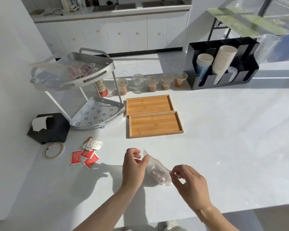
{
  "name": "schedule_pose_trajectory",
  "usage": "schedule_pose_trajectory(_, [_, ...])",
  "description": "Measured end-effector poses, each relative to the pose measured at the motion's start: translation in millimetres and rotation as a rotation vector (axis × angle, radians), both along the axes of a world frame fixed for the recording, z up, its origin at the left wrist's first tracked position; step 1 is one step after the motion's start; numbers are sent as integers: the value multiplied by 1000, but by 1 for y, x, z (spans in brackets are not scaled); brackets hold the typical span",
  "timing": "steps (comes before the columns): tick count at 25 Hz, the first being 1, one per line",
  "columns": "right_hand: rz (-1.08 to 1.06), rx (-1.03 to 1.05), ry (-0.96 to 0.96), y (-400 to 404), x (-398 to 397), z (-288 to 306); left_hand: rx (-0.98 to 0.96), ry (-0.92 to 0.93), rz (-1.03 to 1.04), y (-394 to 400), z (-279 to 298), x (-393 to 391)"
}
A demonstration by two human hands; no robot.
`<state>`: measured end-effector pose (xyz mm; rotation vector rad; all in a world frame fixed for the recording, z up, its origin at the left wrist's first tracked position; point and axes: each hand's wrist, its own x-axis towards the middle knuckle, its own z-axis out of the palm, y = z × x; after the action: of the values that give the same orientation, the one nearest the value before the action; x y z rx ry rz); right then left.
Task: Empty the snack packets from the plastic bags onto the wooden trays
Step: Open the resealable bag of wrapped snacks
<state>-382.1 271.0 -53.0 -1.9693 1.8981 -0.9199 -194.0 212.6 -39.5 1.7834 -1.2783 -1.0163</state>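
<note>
A clear plastic bag with pale snack packets inside hangs between my hands just above the white table. My left hand pinches its upper left corner. My right hand pinches its right edge. Two wooden trays lie side by side beyond my hands, the near tray and the far tray, both bare. A second plastic bag with dark packets lies on the top tier of a metal rack.
Red sachets and white sachets lie left of my hands, beside a tape roll and a black napkin holder. Lidded drink cups line the back. A black cup organiser stands at back right.
</note>
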Motion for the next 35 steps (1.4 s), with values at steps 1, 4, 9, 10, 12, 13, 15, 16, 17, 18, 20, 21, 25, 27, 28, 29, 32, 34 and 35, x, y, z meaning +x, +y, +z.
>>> schedule_pose_trajectory(1, [5,-39,40,4,7,-2,98,79,4,8,3,-2])
schedule_pose_trajectory(4, [51,-143,115,15,23,-10,325,237,-91,27,13,-4])
schedule_pose_trajectory(9, [129,-160,125,22,37,-16,368,153,-108,27,21,10])
schedule_pose_trajectory(10, [155,-158,136,22,38,-16,392,151,-115,26,21,13])
schedule_pose_trajectory(12, [211,-159,162,22,40,-18,428,132,-142,28,21,17])
schedule_pose_trajectory(13, [236,-158,167,22,41,-19,438,115,-157,29,20,18])
schedule_pose_trajectory(15, [308,-131,154,23,40,-20,442,100,-167,31,17,19])
schedule_pose_trajectory(16, [348,-76,128,23,38,-18,438,98,-164,31,16,20])
schedule_pose_trajectory(17, [370,14,74,22,35,-14,432,95,-163,30,16,22])
schedule_pose_trajectory(18, [357,143,-27,20,33,-7,423,90,-167,28,16,24])
schedule_pose_trajectory(20, [281,399,-310,9,33,5,402,80,-193,25,14,28])
schedule_pose_trajectory(21, [234,482,-449,-1,35,8,391,80,-211,24,14,29])
schedule_pose_trajectory(25, [168,755,-705,-37,45,20,331,96,-309,19,9,29])
schedule_pose_trajectory(27, [156,848,-699,-46,47,25,314,105,-351,16,6,29])
schedule_pose_trajectory(28, [152,874,-684,-50,46,27,309,114,-370,14,4,29])
schedule_pose_trajectory(29, [147,891,-679,-53,45,28,304,123,-388,12,3,30])
schedule_pose_trajectory(32, [138,936,-715,-58,41,31,279,181,-447,8,3,33])
schedule_pose_trajectory(34, [151,946,-722,-58,39,31,286,233,-455,6,4,34])
schedule_pose_trajectory(35, [155,942,-712,-58,38,31,302,254,-451,5,4,35])
